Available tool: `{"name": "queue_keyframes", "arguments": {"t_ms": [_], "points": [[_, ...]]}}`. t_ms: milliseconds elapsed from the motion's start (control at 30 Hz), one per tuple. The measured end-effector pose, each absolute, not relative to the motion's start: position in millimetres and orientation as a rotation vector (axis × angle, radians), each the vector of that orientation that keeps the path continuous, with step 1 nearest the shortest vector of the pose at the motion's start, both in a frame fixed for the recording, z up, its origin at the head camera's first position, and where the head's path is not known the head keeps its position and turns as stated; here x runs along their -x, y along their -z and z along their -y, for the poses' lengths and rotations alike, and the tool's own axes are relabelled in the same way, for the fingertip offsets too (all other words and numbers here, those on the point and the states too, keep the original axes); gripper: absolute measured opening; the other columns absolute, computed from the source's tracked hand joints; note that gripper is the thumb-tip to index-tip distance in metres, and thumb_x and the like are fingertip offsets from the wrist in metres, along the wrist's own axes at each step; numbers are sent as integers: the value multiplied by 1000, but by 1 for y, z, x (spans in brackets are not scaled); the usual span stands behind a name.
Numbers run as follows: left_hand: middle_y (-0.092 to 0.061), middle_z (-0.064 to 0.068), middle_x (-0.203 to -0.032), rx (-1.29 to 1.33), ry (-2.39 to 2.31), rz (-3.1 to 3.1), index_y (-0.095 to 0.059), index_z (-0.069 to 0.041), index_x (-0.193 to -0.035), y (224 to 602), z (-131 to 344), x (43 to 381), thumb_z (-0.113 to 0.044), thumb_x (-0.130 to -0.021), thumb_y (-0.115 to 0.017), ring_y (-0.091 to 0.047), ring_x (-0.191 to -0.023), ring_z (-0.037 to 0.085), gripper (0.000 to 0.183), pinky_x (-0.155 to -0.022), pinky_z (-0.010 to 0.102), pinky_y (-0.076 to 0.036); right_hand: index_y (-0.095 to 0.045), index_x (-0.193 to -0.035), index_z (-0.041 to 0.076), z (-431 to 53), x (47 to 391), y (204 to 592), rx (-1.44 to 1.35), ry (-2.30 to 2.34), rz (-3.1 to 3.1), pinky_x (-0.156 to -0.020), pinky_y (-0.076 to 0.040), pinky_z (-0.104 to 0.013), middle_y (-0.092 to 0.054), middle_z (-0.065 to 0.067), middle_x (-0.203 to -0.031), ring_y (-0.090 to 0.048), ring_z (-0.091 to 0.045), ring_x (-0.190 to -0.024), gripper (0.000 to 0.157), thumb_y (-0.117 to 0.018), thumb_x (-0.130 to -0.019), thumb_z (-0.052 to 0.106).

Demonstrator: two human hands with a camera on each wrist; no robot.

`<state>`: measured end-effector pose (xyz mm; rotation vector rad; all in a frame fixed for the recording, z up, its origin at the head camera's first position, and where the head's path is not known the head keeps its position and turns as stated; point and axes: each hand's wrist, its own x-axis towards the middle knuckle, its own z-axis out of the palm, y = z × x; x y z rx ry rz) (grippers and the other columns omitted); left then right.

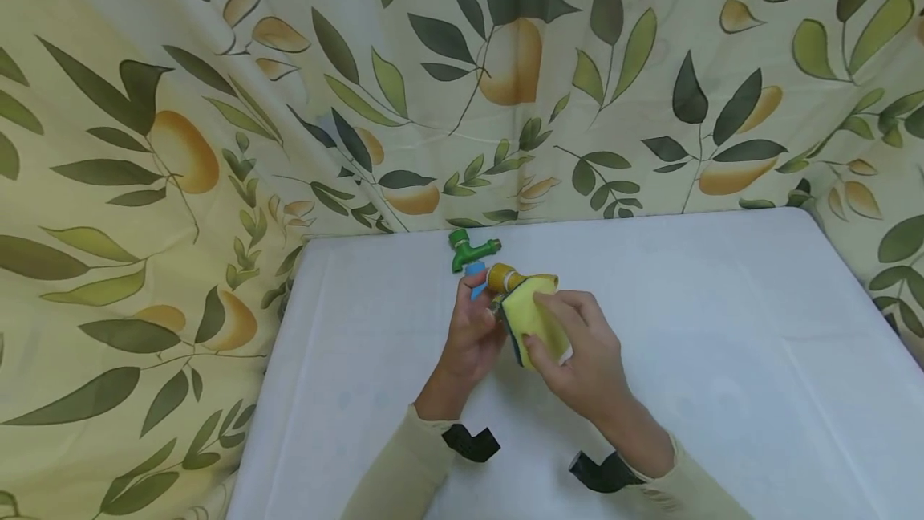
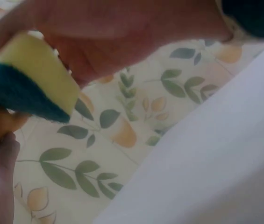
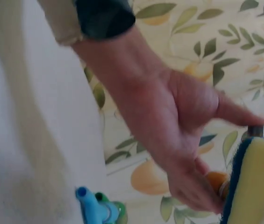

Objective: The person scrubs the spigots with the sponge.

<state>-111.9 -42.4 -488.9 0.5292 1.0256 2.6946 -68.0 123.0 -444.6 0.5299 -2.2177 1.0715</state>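
Note:
In the head view, my left hand (image 1: pixel 469 339) holds a yellow-orange plastic tap (image 1: pixel 503 278) above the table. My right hand (image 1: pixel 588 355) pinches a sponge (image 1: pixel 532 319) with yellow foam and a dark blue scouring side. That scouring side lies against the tap, as the left wrist view shows with the sponge (image 2: pixel 47 74) over the orange tap (image 2: pixel 1 119); part of the tap is hidden behind it. From the right wrist, my left thumb sits on a grey end piece (image 3: pixel 255 130). Just beyond my left hand lie a green tap (image 1: pixel 469 251) and a blue tap (image 3: pixel 94 210).
A white-covered table (image 1: pixel 361 343) spreads under both hands. Behind it and to the left hangs a curtain (image 1: pixel 289 103) printed with leaves and fruit. A black band (image 1: pixel 472 443) is at my left wrist, and another black piece (image 1: pixel 605 472) at my right.

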Motion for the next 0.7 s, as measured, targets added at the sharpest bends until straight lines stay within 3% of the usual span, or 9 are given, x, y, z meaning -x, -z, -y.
{"name": "queue_keyframes", "arguments": {"t_ms": [100,200,300,467,633,700], "points": [[-49,4,-136,-519,-2695,-1029,-26,-16,-138,488,43,111,-42,-84,-84,-59,-116,11,83,-99,21,-53,-68,-127,10,-124,70,444,-509,-1060,2224,-86,-49,-11,-61,-12,-112,-61,-20,-99,46,-73,-83,24],[-50,4,-134,-499,-2706,-1038,-28,-19,-136,488,43,111,-45,-84,-83,-60,-114,11,80,-97,21,-54,-70,-122,10,-126,70,444,-618,-1015,2225,-79,-55,-20,-61,-11,-109,-60,-21,-96,41,-69,-89,33],[-52,2,-133,-514,-2712,-1026,-30,-19,-135,489,43,111,-47,-86,-81,-60,-113,10,76,-96,20,-53,-72,-117,8,-128,72,443,-655,-971,2217,-70,-57,-32,-61,-12,-105,-60,-21,-90,41,-65,-88,36],[-53,0,-134,-553,-2691,-1026,-31,-19,-137,489,42,110,-48,-87,-79,-60,-114,9,75,-96,20,-53,-71,-120,9,-130,74,441,-625,-970,2270,-71,-57,-31,-59,-13,-108,-60,-21,-93,42,-69,-84,31],[-54,2,-133,-513,-2732,-968,-32,-21,-135,485,47,111,-47,-84,-82,-59,-118,11,76,-103,24,-52,-73,-114,10,-139,77,441,-692,-838,2263,-65,-54,-37,-58,-14,-102,-57,-25,-88,38,-62,-88,35],[-51,4,-135,-538,-2735,-921,-34,-20,-135,485,48,112,-43,-85,-83,-58,-121,13,74,-107,27,-50,-73,-115,10,-142,79,439,-594,-826,2260,-68,-52,-31,-57,-16,-103,-57,-26,-90,40,-63,-87,36]]}}
